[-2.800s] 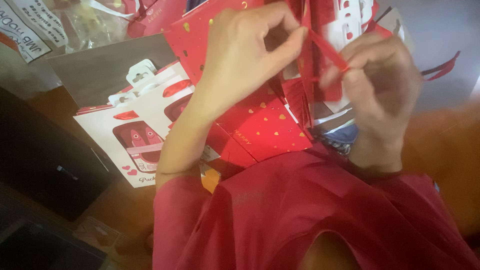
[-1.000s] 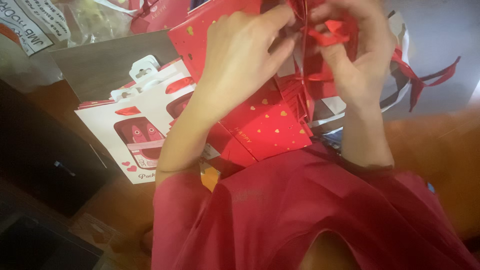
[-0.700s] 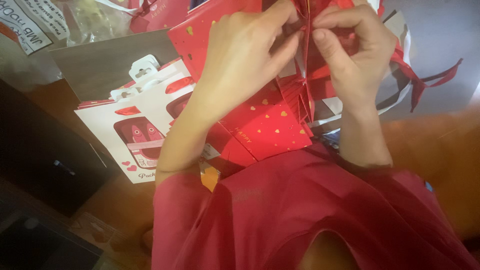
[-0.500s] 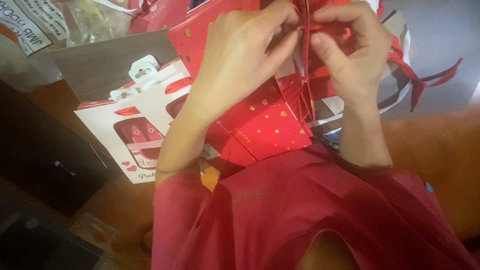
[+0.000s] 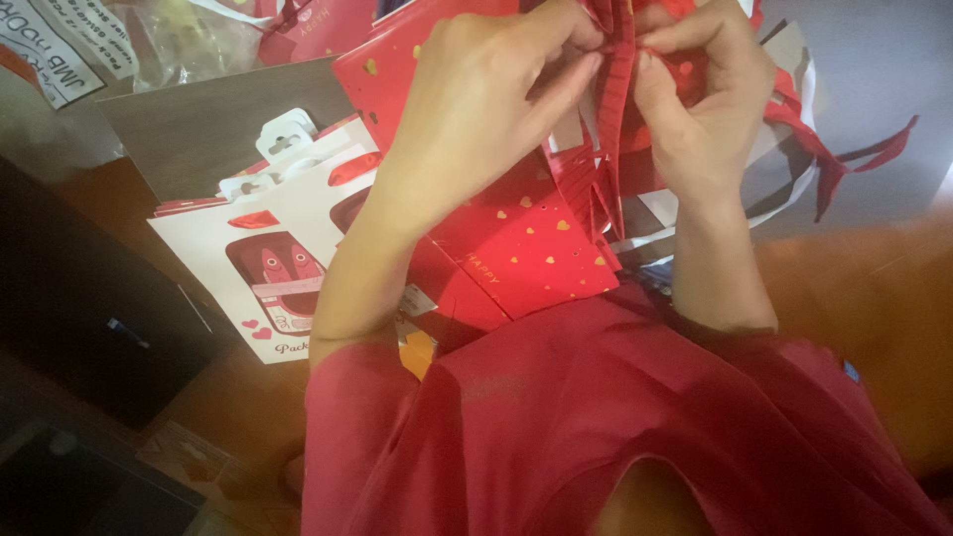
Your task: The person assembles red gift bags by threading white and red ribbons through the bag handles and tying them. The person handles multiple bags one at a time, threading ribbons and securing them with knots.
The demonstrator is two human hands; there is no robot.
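Item 1: my left hand, fingers bent, thumb and forefinger pinched tight on the red ribbon near the top of the frame.

Item 2: my right hand, facing the left, fingertips closed on the same ribbon from the other side. The 2 hands almost touch. How much ribbon sits inside each pinch I cannot tell; my fingers cover it.

Item 3: red gift bag with small gold hearts, directly under both hands and resting against my red shirt. The ribbon runs down into its folded top.

Item 4: white carton with red pictures and hang tabs, left of the bag, partly under my left forearm.

Item 5: brown board behind the carton, clear plastic wrap above it.

Item 6: loose red ribbon end trailing right over a grey surface.

Risks, as I judge them: the ribbon is thin and smooth, so a slack pinch could let it slide out. Pulling hard could tear the paper where the ribbon enters. My left elbow could nudge the carton.
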